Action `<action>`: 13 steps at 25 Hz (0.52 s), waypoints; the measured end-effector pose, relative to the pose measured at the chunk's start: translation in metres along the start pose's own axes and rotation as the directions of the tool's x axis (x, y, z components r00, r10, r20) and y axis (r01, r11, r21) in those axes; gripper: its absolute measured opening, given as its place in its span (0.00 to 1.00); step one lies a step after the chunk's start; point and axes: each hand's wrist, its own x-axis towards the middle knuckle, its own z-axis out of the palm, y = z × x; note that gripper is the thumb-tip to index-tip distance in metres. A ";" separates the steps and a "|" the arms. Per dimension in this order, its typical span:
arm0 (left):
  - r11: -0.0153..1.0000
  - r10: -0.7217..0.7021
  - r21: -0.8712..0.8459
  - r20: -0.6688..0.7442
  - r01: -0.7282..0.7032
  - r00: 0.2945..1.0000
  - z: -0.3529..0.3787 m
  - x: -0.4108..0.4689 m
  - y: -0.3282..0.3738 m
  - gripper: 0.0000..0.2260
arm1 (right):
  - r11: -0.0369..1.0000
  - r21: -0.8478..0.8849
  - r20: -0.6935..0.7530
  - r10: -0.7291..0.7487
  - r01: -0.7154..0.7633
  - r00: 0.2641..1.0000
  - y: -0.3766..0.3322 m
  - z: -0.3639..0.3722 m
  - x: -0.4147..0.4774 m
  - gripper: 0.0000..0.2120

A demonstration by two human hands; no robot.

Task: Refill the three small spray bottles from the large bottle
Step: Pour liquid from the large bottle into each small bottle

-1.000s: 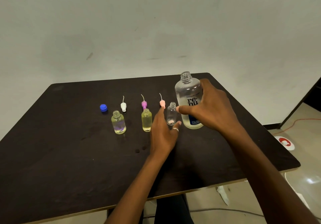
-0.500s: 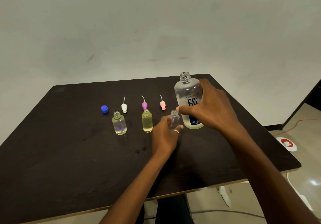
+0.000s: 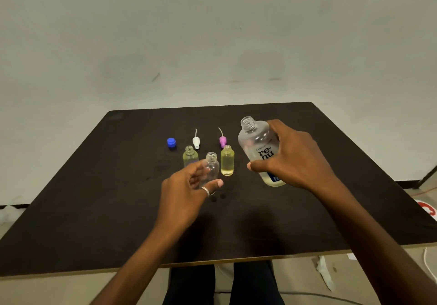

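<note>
My right hand (image 3: 290, 160) grips the large clear bottle (image 3: 259, 146), uncapped, lifted off the dark table (image 3: 94, 198) and tilted left, with a little yellowish liquid at its base. My left hand (image 3: 186, 186) holds an empty small clear bottle (image 3: 212, 166), uncapped and raised in front of the other two. A small bottle full of yellow liquid (image 3: 227, 161) stands just right of it. Another small bottle (image 3: 190, 156), partly filled, stands behind my left fingers. A white spray top (image 3: 196, 140) and a pink spray top (image 3: 222, 139) lie behind them. The third spray top is hidden.
A blue cap (image 3: 171, 142) lies at the left of the row. Two small dark spots (image 3: 218, 197) mark the table near my left thumb. A red-and-white object (image 3: 425, 210) and cables lie on the floor at the right.
My left hand closed on the empty small bottle and carried it left and toward me, off the table. My right hand lifted the large bottle and tipped it left.
</note>
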 end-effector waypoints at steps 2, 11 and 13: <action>1.000 -0.013 0.000 -0.017 0.013 1.000 -0.011 -0.003 -0.001 0.27 | 0.999 -0.024 0.021 -0.024 0.025 0.999 -0.007 0.005 -0.003 0.36; 1.000 0.013 0.001 -0.014 -0.013 1.000 -0.020 -0.002 -0.002 0.28 | 0.977 -0.174 0.061 -0.110 0.119 0.992 -0.020 0.024 -0.012 0.35; 1.000 0.020 0.014 -0.012 -0.020 1.000 -0.020 -0.001 -0.002 0.28 | 0.970 -0.206 0.061 -0.120 0.130 0.991 -0.021 0.027 -0.012 0.35</action>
